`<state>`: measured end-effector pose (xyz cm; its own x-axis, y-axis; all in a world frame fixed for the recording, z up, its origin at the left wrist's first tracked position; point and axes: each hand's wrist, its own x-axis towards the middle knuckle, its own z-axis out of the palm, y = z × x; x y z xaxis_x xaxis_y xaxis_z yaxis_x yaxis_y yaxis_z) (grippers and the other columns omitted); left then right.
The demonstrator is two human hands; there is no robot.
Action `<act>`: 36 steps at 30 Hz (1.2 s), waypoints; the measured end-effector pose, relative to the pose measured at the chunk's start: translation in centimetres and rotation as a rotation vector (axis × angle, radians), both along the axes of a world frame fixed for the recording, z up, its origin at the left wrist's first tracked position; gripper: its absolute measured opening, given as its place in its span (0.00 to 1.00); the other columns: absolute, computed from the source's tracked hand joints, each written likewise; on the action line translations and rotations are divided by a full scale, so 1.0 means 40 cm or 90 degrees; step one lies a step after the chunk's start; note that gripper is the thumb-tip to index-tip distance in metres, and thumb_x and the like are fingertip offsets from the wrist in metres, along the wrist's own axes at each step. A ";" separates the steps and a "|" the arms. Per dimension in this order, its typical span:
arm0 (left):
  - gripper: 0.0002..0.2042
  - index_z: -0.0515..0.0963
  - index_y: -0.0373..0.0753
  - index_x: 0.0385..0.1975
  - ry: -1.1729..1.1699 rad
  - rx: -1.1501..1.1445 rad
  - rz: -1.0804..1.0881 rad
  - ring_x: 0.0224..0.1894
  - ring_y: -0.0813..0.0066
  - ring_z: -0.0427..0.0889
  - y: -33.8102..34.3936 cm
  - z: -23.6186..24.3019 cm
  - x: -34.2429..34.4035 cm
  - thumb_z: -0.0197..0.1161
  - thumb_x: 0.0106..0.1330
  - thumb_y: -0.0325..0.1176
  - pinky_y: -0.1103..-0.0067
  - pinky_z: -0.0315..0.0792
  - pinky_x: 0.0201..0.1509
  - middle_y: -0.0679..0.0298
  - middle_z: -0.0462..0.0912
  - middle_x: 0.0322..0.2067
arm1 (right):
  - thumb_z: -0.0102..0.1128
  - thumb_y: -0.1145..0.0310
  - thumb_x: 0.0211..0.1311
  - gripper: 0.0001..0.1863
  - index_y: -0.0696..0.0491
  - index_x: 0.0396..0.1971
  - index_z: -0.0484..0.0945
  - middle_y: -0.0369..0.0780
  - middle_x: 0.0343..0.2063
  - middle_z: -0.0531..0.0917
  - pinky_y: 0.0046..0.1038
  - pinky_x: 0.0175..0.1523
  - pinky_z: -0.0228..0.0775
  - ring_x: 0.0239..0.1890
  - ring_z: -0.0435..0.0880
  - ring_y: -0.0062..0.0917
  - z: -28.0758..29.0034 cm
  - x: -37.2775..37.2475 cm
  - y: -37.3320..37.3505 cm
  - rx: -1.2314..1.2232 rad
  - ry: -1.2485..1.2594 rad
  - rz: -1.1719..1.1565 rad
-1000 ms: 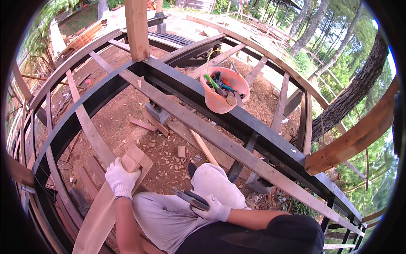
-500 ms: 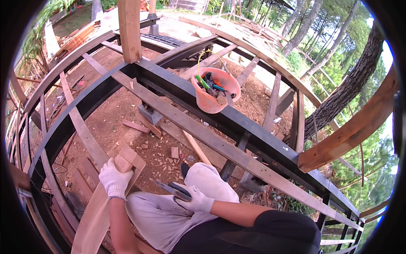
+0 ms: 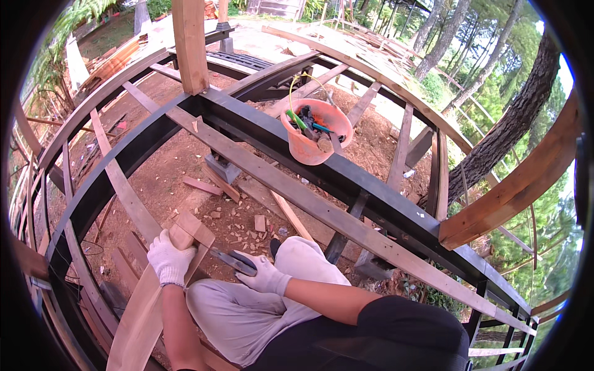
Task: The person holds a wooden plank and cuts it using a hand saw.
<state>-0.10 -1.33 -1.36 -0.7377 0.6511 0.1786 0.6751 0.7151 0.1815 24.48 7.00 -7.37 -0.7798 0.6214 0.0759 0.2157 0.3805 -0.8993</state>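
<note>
A person in pale trousers [image 3: 235, 315] and a black top [image 3: 322, 346] sits low among an open timber and steel framework, seen from above. The left hand [image 3: 170, 258], in a white knitted glove, has its grip wrapped over a long, pale wooden plank [image 3: 137, 315]. The plank slants up from the lower left, beside the person's leg, to a blocky squared end just past the fingers. The right hand [image 3: 265, 276], gloved too, has its grip closed around a dark-handled tool [image 3: 243, 263]. The tool points left, its narrow metal tip right by the plank's end; from where I stand, I cannot tell whether the two touch.

Beyond the knees, a thin wooden batten [image 3: 278, 177] runs diagonally alongside a thick black steel beam [image 3: 383, 199]. On that beam sits an orange bucket [image 3: 309, 150] with a yellow handle, filled with tools, one green and one teal. Wood chips and offcuts litter the reddish earth [image 3: 151, 164] below. A square timber post [image 3: 190, 49] rises behind, and a leaning tree trunk [image 3: 510, 127] stands on the right.
</note>
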 end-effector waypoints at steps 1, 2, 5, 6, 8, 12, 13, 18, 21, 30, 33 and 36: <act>0.41 0.76 0.39 0.56 0.004 0.020 -0.001 0.53 0.54 0.79 -0.006 -0.004 0.004 0.79 0.38 0.52 0.64 0.73 0.60 0.54 0.82 0.47 | 0.63 0.59 0.63 0.34 0.50 0.69 0.69 0.50 0.47 0.86 0.39 0.56 0.76 0.49 0.85 0.44 0.066 0.081 -0.015 -0.051 -0.056 0.017; 0.41 0.76 0.39 0.56 0.012 0.041 -0.002 0.53 0.54 0.79 -0.011 -0.002 0.002 0.79 0.38 0.52 0.64 0.73 0.60 0.54 0.82 0.47 | 0.63 0.59 0.64 0.34 0.49 0.69 0.68 0.48 0.47 0.86 0.38 0.56 0.76 0.49 0.85 0.43 0.138 0.163 -0.030 -0.101 -0.109 0.034; 0.41 0.76 0.39 0.56 0.006 0.013 0.024 0.52 0.54 0.79 0.010 0.025 0.018 0.79 0.38 0.52 0.64 0.73 0.60 0.54 0.82 0.47 | 0.63 0.58 0.64 0.34 0.48 0.70 0.67 0.46 0.47 0.86 0.36 0.57 0.76 0.51 0.86 0.40 0.173 0.327 -0.063 0.039 -0.083 0.031; 0.41 0.76 0.39 0.56 0.006 0.016 0.025 0.52 0.54 0.79 0.016 0.024 0.021 0.79 0.38 0.52 0.64 0.73 0.60 0.54 0.82 0.47 | 0.63 0.59 0.64 0.35 0.48 0.71 0.67 0.46 0.46 0.87 0.36 0.57 0.77 0.50 0.86 0.39 0.164 0.329 -0.063 0.018 -0.070 0.025; 0.42 0.76 0.39 0.56 0.013 0.029 0.025 0.52 0.54 0.80 0.013 0.016 0.023 0.79 0.38 0.53 0.64 0.73 0.60 0.54 0.82 0.47 | 0.63 0.61 0.64 0.35 0.48 0.71 0.67 0.45 0.45 0.87 0.35 0.55 0.77 0.49 0.87 0.38 0.119 0.249 -0.045 -0.089 -0.093 0.027; 0.42 0.76 0.39 0.56 0.014 0.019 0.023 0.52 0.54 0.80 0.031 0.009 0.017 0.79 0.37 0.53 0.64 0.73 0.60 0.54 0.82 0.47 | 0.66 0.65 0.61 0.35 0.53 0.69 0.68 0.51 0.46 0.85 0.36 0.51 0.77 0.45 0.86 0.42 -0.077 -0.107 0.035 -0.066 0.087 0.034; 0.42 0.76 0.38 0.56 0.008 0.018 0.015 0.52 0.54 0.80 0.041 0.014 0.018 0.79 0.37 0.53 0.64 0.73 0.60 0.54 0.82 0.47 | 0.66 0.62 0.61 0.35 0.53 0.69 0.68 0.52 0.46 0.85 0.38 0.53 0.77 0.47 0.85 0.44 -0.079 -0.146 0.039 -0.089 0.094 0.007; 0.42 0.76 0.38 0.56 -0.004 0.013 0.017 0.52 0.54 0.80 -0.014 -0.005 0.005 0.79 0.37 0.54 0.64 0.73 0.60 0.54 0.82 0.47 | 0.66 0.59 0.61 0.36 0.50 0.69 0.67 0.51 0.44 0.86 0.41 0.56 0.77 0.48 0.85 0.48 0.049 0.052 -0.023 -0.042 -0.066 0.027; 0.43 0.76 0.38 0.55 0.016 0.012 0.021 0.51 0.54 0.79 -0.006 0.019 0.035 0.79 0.37 0.55 0.64 0.73 0.59 0.54 0.81 0.46 | 0.64 0.63 0.62 0.35 0.50 0.70 0.67 0.48 0.42 0.87 0.37 0.55 0.78 0.46 0.87 0.42 0.143 0.297 -0.071 0.005 -0.012 0.041; 0.41 0.76 0.38 0.56 -0.007 -0.001 0.012 0.52 0.54 0.79 0.036 0.028 0.040 0.79 0.39 0.52 0.64 0.73 0.60 0.53 0.81 0.47 | 0.66 0.64 0.62 0.34 0.54 0.68 0.69 0.50 0.48 0.85 0.36 0.55 0.75 0.48 0.85 0.42 -0.069 -0.124 0.050 -0.073 0.065 0.027; 0.40 0.76 0.37 0.56 -0.032 -0.005 0.019 0.53 0.53 0.79 0.013 0.026 0.061 0.78 0.40 0.50 0.64 0.73 0.61 0.53 0.82 0.48 | 0.65 0.65 0.62 0.33 0.54 0.68 0.69 0.50 0.48 0.85 0.34 0.55 0.76 0.48 0.86 0.39 -0.028 -0.068 0.018 -0.033 0.011 0.014; 0.41 0.76 0.37 0.56 -0.029 0.002 0.014 0.53 0.53 0.79 -0.009 0.032 0.061 0.79 0.40 0.51 0.65 0.73 0.61 0.53 0.81 0.48 | 0.63 0.61 0.63 0.35 0.51 0.70 0.67 0.49 0.43 0.87 0.36 0.52 0.79 0.45 0.87 0.41 0.080 0.155 -0.039 -0.105 -0.090 0.041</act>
